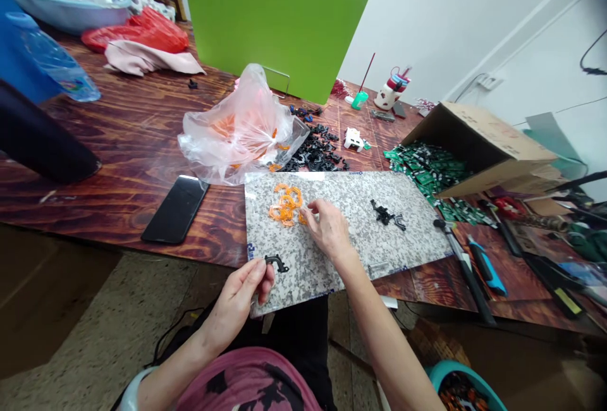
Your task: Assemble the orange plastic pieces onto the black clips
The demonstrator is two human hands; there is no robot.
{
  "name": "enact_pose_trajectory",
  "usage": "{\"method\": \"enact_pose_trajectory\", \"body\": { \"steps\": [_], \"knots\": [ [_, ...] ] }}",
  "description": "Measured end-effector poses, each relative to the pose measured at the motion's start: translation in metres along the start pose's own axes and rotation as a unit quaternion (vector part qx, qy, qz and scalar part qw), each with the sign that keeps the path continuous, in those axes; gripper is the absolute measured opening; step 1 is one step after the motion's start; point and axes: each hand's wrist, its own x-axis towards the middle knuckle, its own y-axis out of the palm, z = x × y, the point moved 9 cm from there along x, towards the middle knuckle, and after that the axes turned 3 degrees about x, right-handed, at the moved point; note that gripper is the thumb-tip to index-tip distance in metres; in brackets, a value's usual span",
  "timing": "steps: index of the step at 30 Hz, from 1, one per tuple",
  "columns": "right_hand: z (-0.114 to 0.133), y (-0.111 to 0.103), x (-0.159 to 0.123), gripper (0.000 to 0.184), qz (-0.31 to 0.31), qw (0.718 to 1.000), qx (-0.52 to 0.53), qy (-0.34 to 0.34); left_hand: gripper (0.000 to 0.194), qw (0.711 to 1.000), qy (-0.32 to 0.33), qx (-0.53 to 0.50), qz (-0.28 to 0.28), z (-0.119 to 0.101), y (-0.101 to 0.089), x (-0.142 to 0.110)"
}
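Note:
My left hand [236, 300] is raised over the near edge of a speckled granite-pattern board [327, 265] and pinches a small curved black plastic part [276, 263]. My right hand [329, 229] rests above the board, its fingertips at the edge of a loose heap of orange plastic rings [285, 205]. Whether those fingers hold a piece is hidden. Several black plastic parts [383, 213] lie on the board's right side, beyond my right hand.
A black smartphone [175, 209] lies left of the board on a varnished wooden table [118, 145]. Behind it are a clear plastic bag [237, 133] with orange pieces and a pile of black parts [315, 153]. A tipped cardboard box [474, 145] spills green parts at right. Tools lie right of the board.

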Motion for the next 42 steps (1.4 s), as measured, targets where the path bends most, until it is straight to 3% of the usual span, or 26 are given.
{"method": "enact_pose_trajectory", "body": {
  "steps": [6,13,19,22,25,28,42],
  "knots": [
    [0.008,0.0,-0.002,0.012,0.032,0.998,0.019,-0.058,0.039,0.999,-0.019,-0.021,-0.02,0.001,-0.003,0.001],
    [-0.003,0.006,-0.012,0.011,0.047,0.991,0.112,-0.047,0.039,0.999,-0.025,-0.043,-0.018,0.008,-0.003,0.001],
    [0.002,0.001,-0.046,0.023,0.096,0.947,0.308,0.005,0.04,0.998,-0.024,-0.05,-0.021,0.007,-0.004,0.002],
    [0.005,0.005,-0.056,0.022,0.114,0.963,0.245,0.005,0.04,0.998,-0.025,-0.048,-0.015,0.006,-0.003,0.003],
    [0.005,0.004,-0.056,0.022,0.084,0.988,0.129,-0.024,0.04,0.999,-0.023,-0.046,-0.011,0.004,-0.001,0.003],
    [0.001,0.003,-0.055,0.022,0.068,0.996,0.056,-0.032,0.041,0.999,-0.022,-0.043,-0.013,0.002,-0.001,0.002],
    [-0.009,0.006,-0.057,0.012,0.052,0.992,0.112,-0.005,0.041,0.999,-0.012,-0.034,-0.015,0.004,-0.002,0.005]
  ]
}}
